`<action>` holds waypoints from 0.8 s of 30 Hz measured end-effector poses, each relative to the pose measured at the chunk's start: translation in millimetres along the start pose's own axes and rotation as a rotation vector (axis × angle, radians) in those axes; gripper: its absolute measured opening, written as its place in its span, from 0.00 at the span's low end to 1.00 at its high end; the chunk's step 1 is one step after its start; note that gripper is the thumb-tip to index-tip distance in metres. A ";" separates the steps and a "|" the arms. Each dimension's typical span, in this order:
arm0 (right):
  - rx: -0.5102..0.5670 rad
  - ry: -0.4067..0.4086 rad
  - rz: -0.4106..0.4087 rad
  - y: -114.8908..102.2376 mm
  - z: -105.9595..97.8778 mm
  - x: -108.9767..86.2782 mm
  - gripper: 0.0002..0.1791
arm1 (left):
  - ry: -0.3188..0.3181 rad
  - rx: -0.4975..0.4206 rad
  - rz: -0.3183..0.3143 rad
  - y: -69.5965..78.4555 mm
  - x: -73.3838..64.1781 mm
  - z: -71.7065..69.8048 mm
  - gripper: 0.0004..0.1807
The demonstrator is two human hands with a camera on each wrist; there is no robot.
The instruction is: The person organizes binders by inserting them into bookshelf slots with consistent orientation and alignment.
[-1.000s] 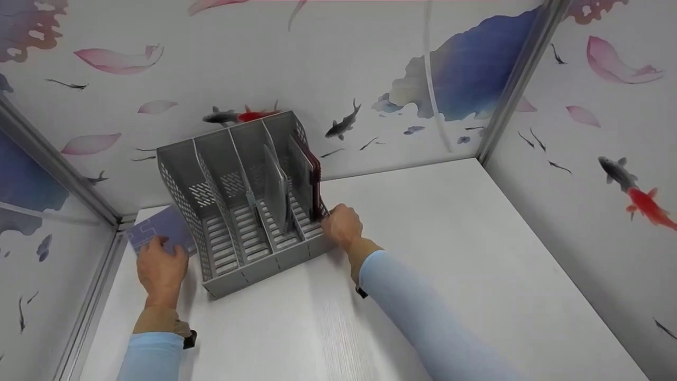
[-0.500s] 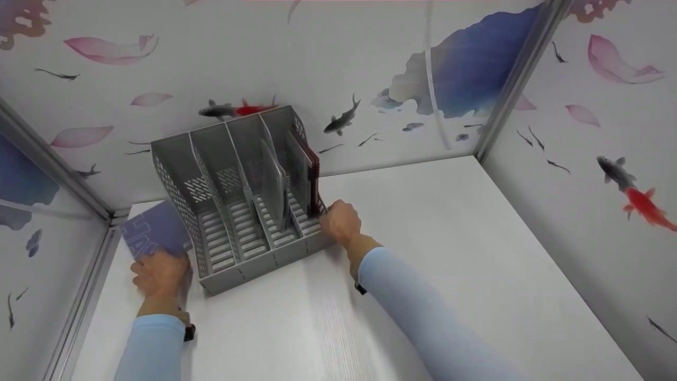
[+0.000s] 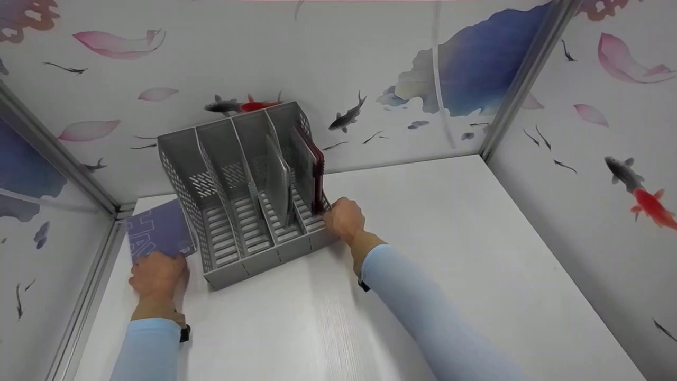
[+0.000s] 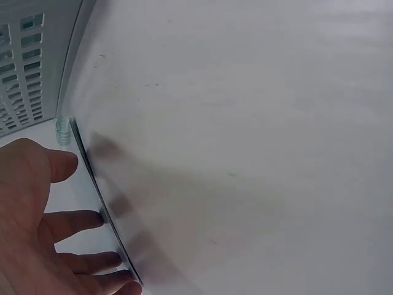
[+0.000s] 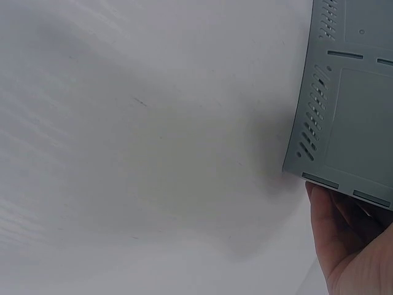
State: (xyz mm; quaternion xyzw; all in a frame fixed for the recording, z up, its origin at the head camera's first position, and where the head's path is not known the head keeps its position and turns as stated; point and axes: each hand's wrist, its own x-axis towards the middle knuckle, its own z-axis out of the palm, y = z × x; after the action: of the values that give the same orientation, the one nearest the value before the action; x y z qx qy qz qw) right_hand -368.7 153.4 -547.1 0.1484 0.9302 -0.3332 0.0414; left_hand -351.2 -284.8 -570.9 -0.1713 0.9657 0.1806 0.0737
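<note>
A grey file organizer (image 3: 222, 270) with slotted compartments stands at a slant near the back wall. My right hand (image 3: 345, 219) grips its front right corner; in the right wrist view the fingers (image 5: 328, 221) are at the edge of the organizer's perforated side. To the left, a purple notebook (image 3: 161, 227) with pale lettering lies beside the organizer. My left hand (image 3: 157, 275) holds its near edge with bent fingers. In the left wrist view the fingertips (image 4: 95, 218) meet the notebook's thin dark edge, a clear spiral ring showing at its corner. The hand hides part of the notebook.
A dark red spiral notebook (image 3: 319, 180) stands in the organizer's rightmost compartment, and grey notebooks (image 3: 277, 185) lean in the one beside it. White table (image 3: 433, 254) extends to the right and front. Printed wall panels (image 3: 317, 58) enclose the back and sides.
My left hand has drawn back from the notebook's face to its near edge, uncovering the lettering. The notebook has shifted slightly toward me. My right hand stays on the organizer's corner.
</note>
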 end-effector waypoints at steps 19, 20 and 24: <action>0.005 -0.006 0.001 -0.9 0.3 1.7 0.15 | -0.023 -0.031 -0.063 -20.8 -13.7 -21.4 0.31; 0.005 -0.004 0.002 -0.7 0.3 1.7 0.16 | -0.029 -0.016 -0.074 -20.0 -13.1 -22.4 0.31; -0.008 -0.001 0.002 -0.6 0.2 1.8 0.19 | -0.041 0.043 -0.060 -13.9 -10.2 -23.4 0.34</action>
State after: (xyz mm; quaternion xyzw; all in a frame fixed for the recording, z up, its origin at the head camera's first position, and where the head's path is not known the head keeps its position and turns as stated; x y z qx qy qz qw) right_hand -370.6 153.3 -547.2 0.1491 0.9313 -0.3296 0.0426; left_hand -338.7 -302.6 -551.7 -0.1950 0.9620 0.1610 0.1027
